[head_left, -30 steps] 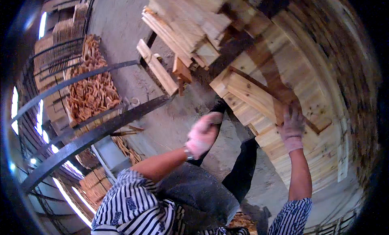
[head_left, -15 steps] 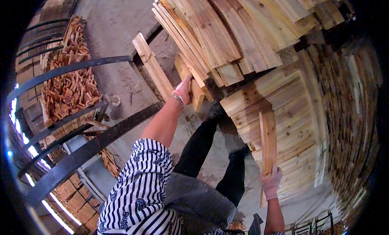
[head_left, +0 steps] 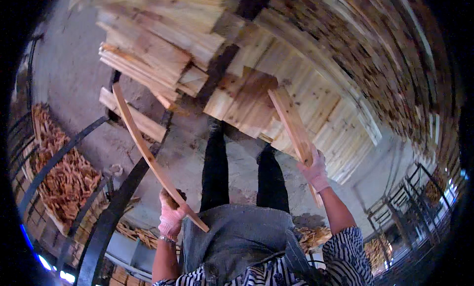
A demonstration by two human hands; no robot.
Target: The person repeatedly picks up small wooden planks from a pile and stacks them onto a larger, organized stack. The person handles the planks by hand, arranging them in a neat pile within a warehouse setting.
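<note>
My left hand [head_left: 171, 214], in a pale pink work glove, is closed round the lower part of a long narrow wooden board [head_left: 148, 155]. That board tilts up and away to the left, its near end close to my grey apron [head_left: 242, 236]. On the right, my gloved right hand [head_left: 314, 170] grips a second wooden board [head_left: 292, 125] near its lower end. The second board slants up over a layer of flat planks [head_left: 326, 113]. Parts of both hands' fingers are hidden behind the boards.
A stack of planks [head_left: 153, 44] stands ahead on the left, with one loose plank [head_left: 133, 115] beside it. Black metal bars [head_left: 116, 202] cross the left side. Beyond them lies a heap of wood offcuts [head_left: 61, 167]. A tall wall of stacked boards [head_left: 375, 54] fills the far right.
My left hand has lifted a board from beside the stack and drawn it back towards my body. My right hand still holds its board. The whole view has turned rightward.
</note>
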